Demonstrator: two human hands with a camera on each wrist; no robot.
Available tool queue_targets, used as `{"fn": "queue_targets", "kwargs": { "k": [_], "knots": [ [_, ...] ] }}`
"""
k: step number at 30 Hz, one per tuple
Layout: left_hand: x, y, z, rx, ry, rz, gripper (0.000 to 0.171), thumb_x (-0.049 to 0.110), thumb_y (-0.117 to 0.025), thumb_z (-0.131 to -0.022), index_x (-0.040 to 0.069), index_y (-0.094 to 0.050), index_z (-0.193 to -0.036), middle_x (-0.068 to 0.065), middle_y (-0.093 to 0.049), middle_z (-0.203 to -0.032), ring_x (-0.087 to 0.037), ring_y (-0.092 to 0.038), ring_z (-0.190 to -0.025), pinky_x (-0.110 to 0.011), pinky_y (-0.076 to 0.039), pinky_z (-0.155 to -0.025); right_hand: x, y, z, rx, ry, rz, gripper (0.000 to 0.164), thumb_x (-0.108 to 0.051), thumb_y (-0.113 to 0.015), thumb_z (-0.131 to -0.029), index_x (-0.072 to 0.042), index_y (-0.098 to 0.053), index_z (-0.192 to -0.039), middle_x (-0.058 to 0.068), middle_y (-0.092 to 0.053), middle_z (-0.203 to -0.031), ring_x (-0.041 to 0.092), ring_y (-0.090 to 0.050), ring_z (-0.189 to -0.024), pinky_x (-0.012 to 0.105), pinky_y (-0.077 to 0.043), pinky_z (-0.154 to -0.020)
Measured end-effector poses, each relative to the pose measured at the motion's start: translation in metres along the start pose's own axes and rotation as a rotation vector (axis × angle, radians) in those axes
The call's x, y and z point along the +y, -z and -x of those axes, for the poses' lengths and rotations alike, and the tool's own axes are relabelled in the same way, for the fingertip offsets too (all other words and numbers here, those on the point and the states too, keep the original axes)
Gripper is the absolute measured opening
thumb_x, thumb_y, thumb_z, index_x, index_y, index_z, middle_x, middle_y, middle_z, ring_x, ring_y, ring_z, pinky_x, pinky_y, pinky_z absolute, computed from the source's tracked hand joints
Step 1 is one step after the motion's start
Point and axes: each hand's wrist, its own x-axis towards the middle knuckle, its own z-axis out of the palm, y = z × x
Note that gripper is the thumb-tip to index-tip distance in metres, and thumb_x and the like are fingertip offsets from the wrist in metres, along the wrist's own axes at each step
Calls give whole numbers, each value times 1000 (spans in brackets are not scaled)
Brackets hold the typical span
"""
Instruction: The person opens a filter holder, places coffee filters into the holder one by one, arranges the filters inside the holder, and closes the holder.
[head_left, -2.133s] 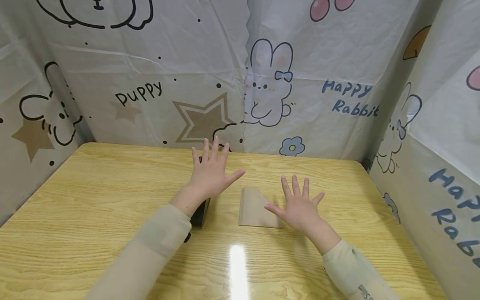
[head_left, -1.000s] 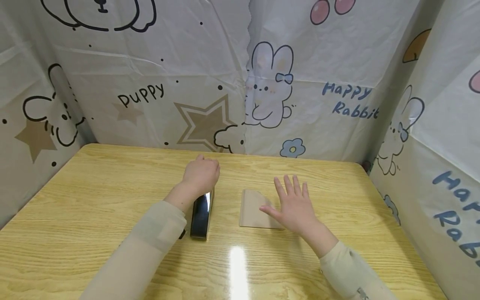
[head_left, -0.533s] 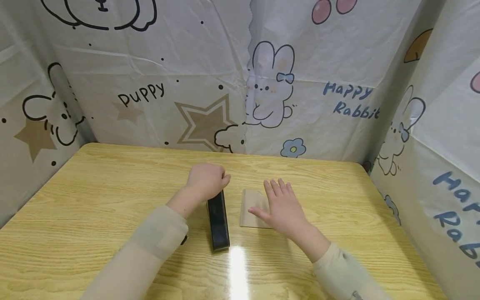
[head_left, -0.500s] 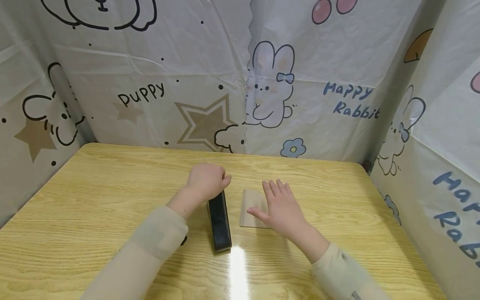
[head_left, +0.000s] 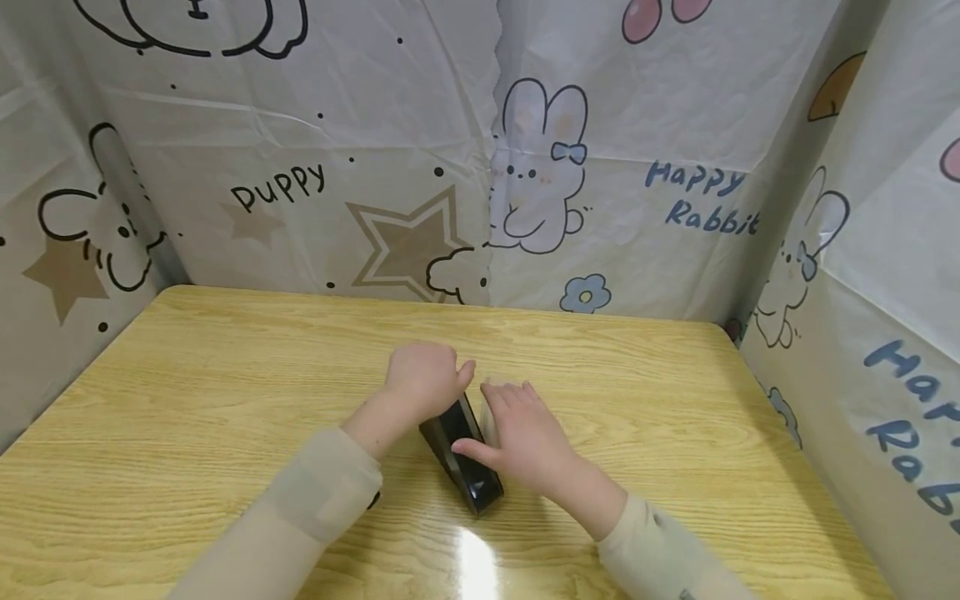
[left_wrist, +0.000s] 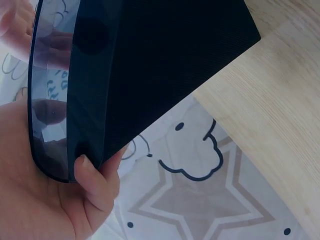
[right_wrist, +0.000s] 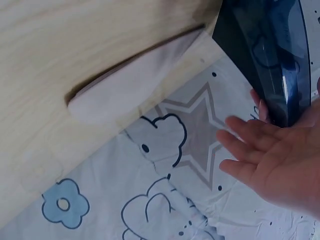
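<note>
My left hand (head_left: 423, 379) grips the far end of a black wedge-shaped object (head_left: 480, 487) with a glossy face. In the left wrist view, that object (left_wrist: 165, 60) shows a curved shiny front and a matte, fine-ribbed side, with a thumb or finger curled at its lower end. My right hand (head_left: 528, 433) is beside it, fingers extended and thumb overlapping the glossy face in the head view. Partly hidden behind the right hand is a thin beige flat piece (head_left: 488, 421); in the right wrist view the flat piece (right_wrist: 130, 80) lies on the table.
The wood-grain table (head_left: 225, 392) is bordered by a wall covering (head_left: 420, 100) printed with cartoon animals, stars and flowers. A small dark thing (head_left: 374, 500) peeks out beside the left sleeve.
My left hand went from spread fingers to gripping the black object, then moved and turned it rightward, its near end swinging right. My right hand moved left toward it, covering most of the beige piece.
</note>
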Motion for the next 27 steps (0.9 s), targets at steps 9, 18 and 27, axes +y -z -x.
{"fn": "queue_targets", "kwargs": {
  "k": [9,18,27],
  "knots": [
    [-3,-2,-1,-74,-2,106,48,50,-45,-94,11,-60,-69,-3,-57,-65,-18,-54,-58,-30,-43,-49,-7,-5,-1,-98,19,-2,69,-53,-61,-84,3,-53,-125,4,-66,-69,22,-68,-80,42,-33,-108],
    [-48,2,-5,-318,-286,498,47,48,-55,-90,9,-57,-117,-5,-62,-108,-15,-56,-89,-32,-46,-78,-9,-5,-2,-103,-2,-26,63,-44,-62,-86,2,-52,-126,9,-68,-74,36,-61,-105,43,-47,-93],
    [-76,-13,-9,-486,-367,763,49,18,-77,-76,8,-56,-118,-4,-64,-110,-14,-59,-98,-36,-45,-90,-8,-4,-7,-123,7,-24,49,-39,-63,-85,-1,-56,-114,4,-67,-78,21,-65,-79,42,-42,-100]
  ]
}}
